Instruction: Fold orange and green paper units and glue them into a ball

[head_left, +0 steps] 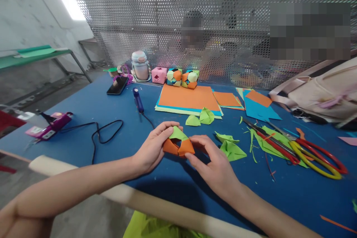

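Observation:
Between my hands is a folded paper model (186, 147) in orange and lime green, with a dark hole in its middle. My left hand (152, 148) grips its left side, the thumb near the green top. On the right edge, my right hand (213, 160) pinches it between thumb and fingers. Just beyond lie two small folded green pieces (206, 116). More folded green paper (231, 150) rests to the right of my right hand. The underside of the model is hidden.
Scissors with red and yellow handles (315, 156) lie among green scraps at right. Stacked orange sheets (186, 96) sit behind, below finished paper cubes (174, 77). A blue glue gun (137, 100) with a black cord, a phone (117, 85) and a bottle (140, 66) stand left.

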Demonstrator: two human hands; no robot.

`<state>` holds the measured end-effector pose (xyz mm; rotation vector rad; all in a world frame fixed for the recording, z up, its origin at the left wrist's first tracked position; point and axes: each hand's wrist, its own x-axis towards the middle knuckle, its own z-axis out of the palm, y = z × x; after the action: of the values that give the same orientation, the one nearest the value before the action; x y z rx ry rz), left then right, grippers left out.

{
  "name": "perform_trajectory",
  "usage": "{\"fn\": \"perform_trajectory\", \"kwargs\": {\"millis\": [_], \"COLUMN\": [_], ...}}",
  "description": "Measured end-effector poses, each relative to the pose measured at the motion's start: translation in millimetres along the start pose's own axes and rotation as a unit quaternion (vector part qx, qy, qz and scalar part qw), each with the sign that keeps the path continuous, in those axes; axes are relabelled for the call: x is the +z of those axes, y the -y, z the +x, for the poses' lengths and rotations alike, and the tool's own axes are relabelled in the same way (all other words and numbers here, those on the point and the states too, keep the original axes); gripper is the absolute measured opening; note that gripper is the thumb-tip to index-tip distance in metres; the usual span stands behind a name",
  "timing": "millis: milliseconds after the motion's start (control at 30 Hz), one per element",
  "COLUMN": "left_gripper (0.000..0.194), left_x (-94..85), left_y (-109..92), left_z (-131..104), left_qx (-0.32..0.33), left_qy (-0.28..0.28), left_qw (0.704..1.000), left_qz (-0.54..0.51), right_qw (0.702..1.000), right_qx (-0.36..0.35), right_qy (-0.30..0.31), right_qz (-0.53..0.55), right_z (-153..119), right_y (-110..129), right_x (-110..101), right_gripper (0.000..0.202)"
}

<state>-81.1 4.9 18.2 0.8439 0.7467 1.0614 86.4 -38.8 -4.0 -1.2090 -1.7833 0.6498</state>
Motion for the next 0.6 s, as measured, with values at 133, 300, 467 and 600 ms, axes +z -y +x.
{"fn": "perform_trajectory", "kwargs": {"millis": [133, 300, 467, 600], "left_gripper": [0.021, 0.022, 0.026, 0.036], "left_x": [-0.7, -2.5, -6.3, -8.9], "left_y": [1, 4, 6, 3], "left_z": [1, 1, 3, 3], "left_qx": [-0.014, -0.028, -0.024, -0.005], "left_qy": [0.001, 0.0, 0.015, 0.028], "left_qw": [1.0, 0.999, 0.995, 0.984], "left_qz": [0.008, 0.036, 0.091, 0.176], "right_qw": [0.997, 0.984, 0.975, 0.971], "right_qx": [0.047, 0.128, 0.161, 0.179], "right_qy": [-0.007, -0.008, -0.014, -0.015], "right_qz": [0.066, 0.121, 0.15, 0.16], "right_z": [3, 8, 10, 12], "right_y": [-1, 0, -1, -2], "right_x": [-1, -3, -3, -5], "right_gripper": [0.024, 0.031, 0.036, 0.038]}}
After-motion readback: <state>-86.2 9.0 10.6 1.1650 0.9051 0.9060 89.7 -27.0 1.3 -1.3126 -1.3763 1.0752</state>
